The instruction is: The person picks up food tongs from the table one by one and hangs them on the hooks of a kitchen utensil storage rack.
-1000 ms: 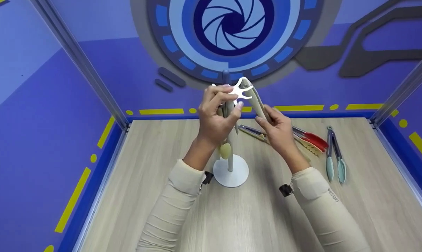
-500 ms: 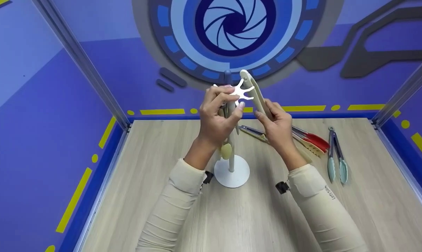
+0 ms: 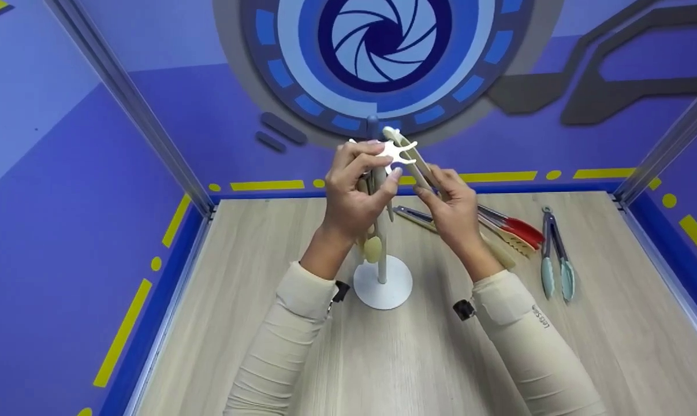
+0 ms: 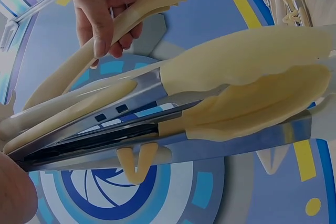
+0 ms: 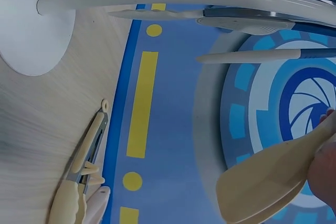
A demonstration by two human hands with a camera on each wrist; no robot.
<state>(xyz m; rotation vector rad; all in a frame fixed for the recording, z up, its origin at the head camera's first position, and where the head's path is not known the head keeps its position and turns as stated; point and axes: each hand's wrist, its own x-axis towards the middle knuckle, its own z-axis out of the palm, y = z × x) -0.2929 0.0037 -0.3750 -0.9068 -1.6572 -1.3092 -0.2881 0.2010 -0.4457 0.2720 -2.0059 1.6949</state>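
Observation:
A white utensil rack [image 3: 395,152] with curved hooks on top stands on a round base. My left hand [image 3: 354,188] grips the rack near its top, fingers bent over the hooks. My right hand [image 3: 453,211] pinches a pair of beige tongs [image 3: 421,169], hinge end up, beside the right-hand hooks. Whether the tongs touch a hook, I cannot tell. In the right wrist view their broad beige heads [image 5: 262,182] point down. Cream-tipped metal tongs [image 4: 231,103] hang on the rack close to my left hand, with other utensils partly hidden behind it.
On the table to the right lie teal-tipped tongs [image 3: 558,257], red-tipped tongs [image 3: 521,231] and yellow slotted tongs [image 3: 515,242]. More tongs [image 3: 414,216] lie behind my right hand. Painted panels [image 3: 169,121] enclose the table at the back and sides.
The beige tongs rose above the hooks, then came down and left, so their hinge end now sits lower, by the hooks. My right hand shifted slightly left; my left hand stayed on the rack.

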